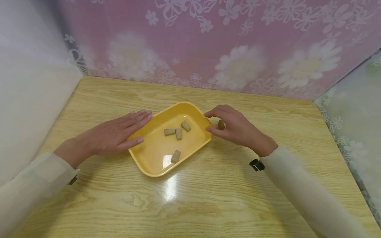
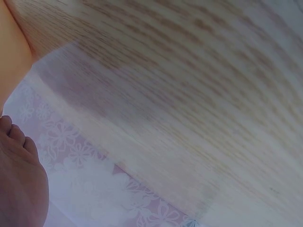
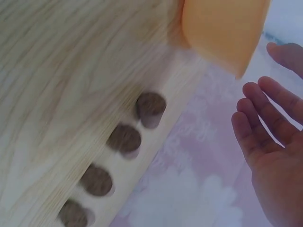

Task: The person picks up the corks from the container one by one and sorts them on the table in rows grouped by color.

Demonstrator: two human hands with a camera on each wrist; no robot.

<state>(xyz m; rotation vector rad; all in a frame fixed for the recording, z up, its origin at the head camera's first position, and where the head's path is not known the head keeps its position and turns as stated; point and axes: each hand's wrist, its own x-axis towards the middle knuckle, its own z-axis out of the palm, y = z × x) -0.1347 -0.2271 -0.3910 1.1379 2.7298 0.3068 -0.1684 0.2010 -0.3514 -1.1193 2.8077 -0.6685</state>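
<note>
Left arm (image 1: 35,185) and right arm (image 1: 306,188) reach in from the lower corners, pale-sleeved to near the wrists (image 1: 268,145). Left hand (image 1: 113,134): back upward, fingers nearly straight, side by side, thumb spread. Right hand (image 1: 236,127): fingers gently curved, thumb opposite, tips apart; palm visible in right wrist view.

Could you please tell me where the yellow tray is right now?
In the head view, the yellow tray sits slightly left of centre on the wooden table, between the left hand and the right hand, holding four cork stoppers.

White glare on tabletop (image 1: 190,211) and yellow tray (image 1: 156,147), wrist views hazy, soft.
</note>
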